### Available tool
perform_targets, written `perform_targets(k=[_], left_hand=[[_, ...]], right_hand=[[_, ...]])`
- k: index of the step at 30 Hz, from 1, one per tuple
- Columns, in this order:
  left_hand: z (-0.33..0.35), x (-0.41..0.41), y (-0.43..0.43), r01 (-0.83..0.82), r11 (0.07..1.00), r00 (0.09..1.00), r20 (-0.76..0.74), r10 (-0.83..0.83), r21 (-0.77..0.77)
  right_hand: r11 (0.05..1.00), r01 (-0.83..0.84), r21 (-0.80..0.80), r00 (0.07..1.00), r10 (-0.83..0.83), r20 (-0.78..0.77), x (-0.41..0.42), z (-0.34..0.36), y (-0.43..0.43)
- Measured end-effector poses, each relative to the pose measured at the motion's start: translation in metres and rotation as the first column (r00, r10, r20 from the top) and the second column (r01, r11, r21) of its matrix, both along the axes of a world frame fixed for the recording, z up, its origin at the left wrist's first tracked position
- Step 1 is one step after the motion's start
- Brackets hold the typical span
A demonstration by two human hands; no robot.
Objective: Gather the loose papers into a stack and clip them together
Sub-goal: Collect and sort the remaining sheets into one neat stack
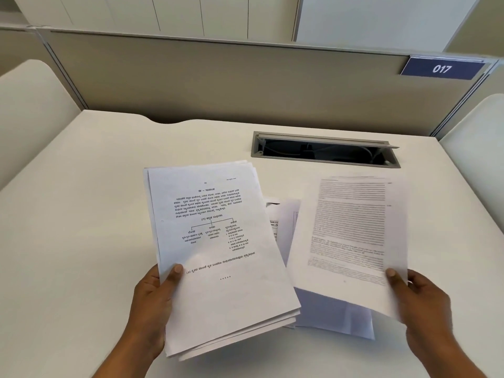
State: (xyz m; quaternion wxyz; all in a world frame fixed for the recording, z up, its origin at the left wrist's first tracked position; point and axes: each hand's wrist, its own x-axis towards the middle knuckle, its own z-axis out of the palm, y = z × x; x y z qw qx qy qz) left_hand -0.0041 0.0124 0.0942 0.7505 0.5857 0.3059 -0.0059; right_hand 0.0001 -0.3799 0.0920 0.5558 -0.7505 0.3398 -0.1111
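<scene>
Papers are in three places. A stack (pixel 218 255) of several sheets, edges fanned and not squared, is gripped at its near left corner by the left hand (pixel 152 304), thumb on top and fingers (pixel 176 270) curled beneath. One single sheet (pixel 349 241), blurred, is pinched at its near right corner by the right hand (pixel 425 304).

Relation governing the next move: the single sheet lies just to the right of the stack, both with their long axes running away from the fingers toward the far side of the desk (pixel 81 200). Its left edge comes close beside the stack's right edge.

Loose sheets (pixel 335 315) remain flat on the desk, below and between the two hands. At least two are visible; an exact count is not possible. The right hand appears nearer to them.

No clip is in view. Judgement: gathering is under way, squaring and clipping not yet done.
</scene>
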Motion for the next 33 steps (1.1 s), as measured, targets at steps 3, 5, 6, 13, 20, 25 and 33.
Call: perform_targets(k=[3, 5, 6, 13, 20, 25, 33], left_hand=[[-0.001, 0.001, 0.0, 0.005, 1.0, 1.0, -0.001, -0.005, 0.004], [-0.001, 0.002, -0.001, 0.014, 1.0, 1.0, -0.002, -0.014, 0.009], [-0.001, 0.003, -0.002, 0.02, 1.0, 1.0, -0.002, -0.02, 0.009], [0.001, 0.011, -0.017, 0.067, 0.998, 0.998, 0.006, -0.067, -0.019], [0.0, 0.014, -0.033, 0.14, 0.99, 0.99, -0.006, -0.14, 0.004], [0.002, 0.014, -0.042, 0.195, 0.981, 0.981, 0.0, -0.195, 0.014], [0.01, 0.013, -0.051, 0.216, 0.975, 0.976, 0.003, -0.216, -0.048]], right_hand=[[0.99, 0.017, 0.141, 0.999, -0.022, 0.038, -0.002, 0.012, -0.002], [0.975, 0.008, 0.224, 0.998, -0.022, 0.062, -0.002, 0.021, 0.0], [0.969, -0.011, 0.246, 0.997, -0.007, 0.075, -0.001, 0.024, 0.001], [0.929, -0.209, 0.305, 0.972, 0.165, 0.166, 0.006, 0.038, 0.026], [0.912, -0.317, 0.261, 0.946, 0.282, 0.163, 0.006, 0.043, 0.067], [0.912, -0.365, 0.189, 0.93, 0.346, 0.125, 0.004, 0.039, 0.082], [0.915, -0.346, 0.21, 0.938, 0.341, 0.057, 0.002, 0.03, 0.093]])
